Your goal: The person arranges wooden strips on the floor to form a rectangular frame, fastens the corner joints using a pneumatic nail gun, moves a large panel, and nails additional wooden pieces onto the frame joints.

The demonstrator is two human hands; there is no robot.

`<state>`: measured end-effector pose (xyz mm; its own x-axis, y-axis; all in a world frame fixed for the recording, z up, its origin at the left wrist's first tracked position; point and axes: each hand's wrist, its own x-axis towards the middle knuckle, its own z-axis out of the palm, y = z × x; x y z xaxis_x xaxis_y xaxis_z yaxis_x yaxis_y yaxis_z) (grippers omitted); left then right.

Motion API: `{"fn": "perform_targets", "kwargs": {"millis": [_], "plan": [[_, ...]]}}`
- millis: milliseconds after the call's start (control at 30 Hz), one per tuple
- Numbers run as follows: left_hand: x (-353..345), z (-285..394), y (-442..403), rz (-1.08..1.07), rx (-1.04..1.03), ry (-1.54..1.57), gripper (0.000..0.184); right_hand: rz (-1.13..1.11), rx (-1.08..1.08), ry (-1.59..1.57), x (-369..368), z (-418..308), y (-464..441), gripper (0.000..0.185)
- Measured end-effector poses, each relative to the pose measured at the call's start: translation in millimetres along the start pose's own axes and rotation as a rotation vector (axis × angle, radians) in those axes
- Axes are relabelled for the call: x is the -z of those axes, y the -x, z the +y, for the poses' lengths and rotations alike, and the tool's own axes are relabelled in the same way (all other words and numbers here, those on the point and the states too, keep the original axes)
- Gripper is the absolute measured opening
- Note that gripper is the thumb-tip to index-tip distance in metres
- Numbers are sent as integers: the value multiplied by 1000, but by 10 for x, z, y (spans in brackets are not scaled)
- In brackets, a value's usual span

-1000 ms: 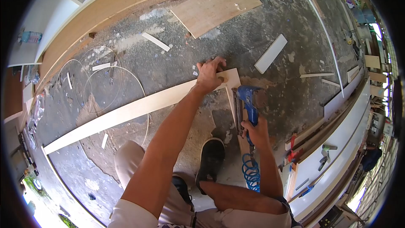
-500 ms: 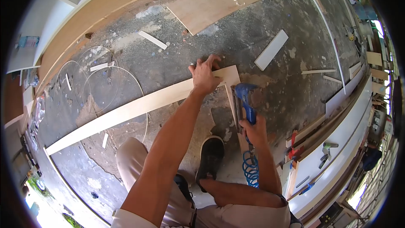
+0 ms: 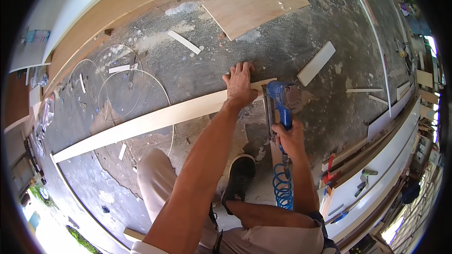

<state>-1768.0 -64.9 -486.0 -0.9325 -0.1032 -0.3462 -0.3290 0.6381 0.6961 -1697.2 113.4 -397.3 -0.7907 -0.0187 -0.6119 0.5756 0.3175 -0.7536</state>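
A long pale wooden strip [image 3: 165,113] runs from the lower left to the middle of the floor. My left hand [image 3: 240,87] grips it near its right end, fingers reaching over the far edge. In my right hand [image 3: 292,138], fingers wrapped round the handle, is a blue nail gun [image 3: 284,106]. Its nose is at the strip's right end, where a second board [image 3: 277,154] meets it and runs back towards me. Whether the nose touches the wood, I cannot tell. A coiled blue air hose [image 3: 283,189] hangs from the handle.
A plywood panel [image 3: 256,4] lies on the floor ahead, with white offcuts [image 3: 316,63] around it. Thin wire hoops [image 3: 143,71] lie at left. Stacked boards [image 3: 376,178] line the right side, tools on top. My shoe [image 3: 241,174] is close behind the strip.
The nail gun has moved from beside the corner onto the strip's right end, covering the corner. My left hand keeps its place on the strip. The view has shifted slightly.
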Motion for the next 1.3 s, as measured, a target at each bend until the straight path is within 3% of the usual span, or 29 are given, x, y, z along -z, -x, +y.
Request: {"fn": "perform_targets", "kwargs": {"millis": [1300], "plan": [[-29,-54,-2,28,-40,26,71,13,1,152,103,151,31,12]]}}
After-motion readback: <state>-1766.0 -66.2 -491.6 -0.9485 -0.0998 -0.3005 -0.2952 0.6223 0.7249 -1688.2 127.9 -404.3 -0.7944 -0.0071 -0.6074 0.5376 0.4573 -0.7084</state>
